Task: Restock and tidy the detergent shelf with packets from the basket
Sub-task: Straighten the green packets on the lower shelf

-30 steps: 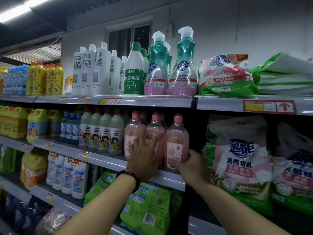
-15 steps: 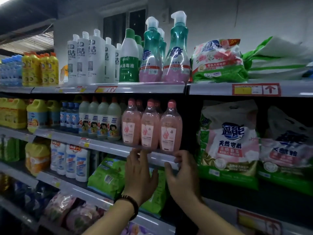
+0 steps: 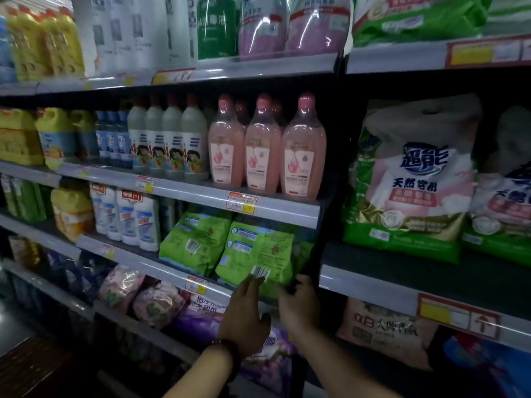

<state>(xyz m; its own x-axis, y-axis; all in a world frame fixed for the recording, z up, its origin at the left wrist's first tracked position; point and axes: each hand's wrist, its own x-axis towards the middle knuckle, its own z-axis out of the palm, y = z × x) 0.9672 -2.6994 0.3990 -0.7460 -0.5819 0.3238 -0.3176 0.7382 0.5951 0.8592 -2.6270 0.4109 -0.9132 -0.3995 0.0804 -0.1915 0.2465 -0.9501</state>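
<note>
Fingers (image 3: 253, 282) straight, touching with left hand (image 3: 244, 320) the barcode edge of green packet (image 3: 255, 251) standing at shelf lip (image 3: 172, 272); meeting its corner with right hand (image 3: 298, 308), grip unclear. Probably handling soft, light, slippery; best pinching lower corners.

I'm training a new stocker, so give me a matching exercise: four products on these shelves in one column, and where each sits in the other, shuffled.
Things:
1. pink bottles
2. green packet with barcode
3. big pink-and-white bag
4. yellow jug

Places:
A. right-hand bay
B. left end of the pink bottles' shelf
C. at the fingertips of the left hand and right hand
D. one shelf above the green packets

Pairs: 1-D, 2-C, 3-A, 4-B.
</note>
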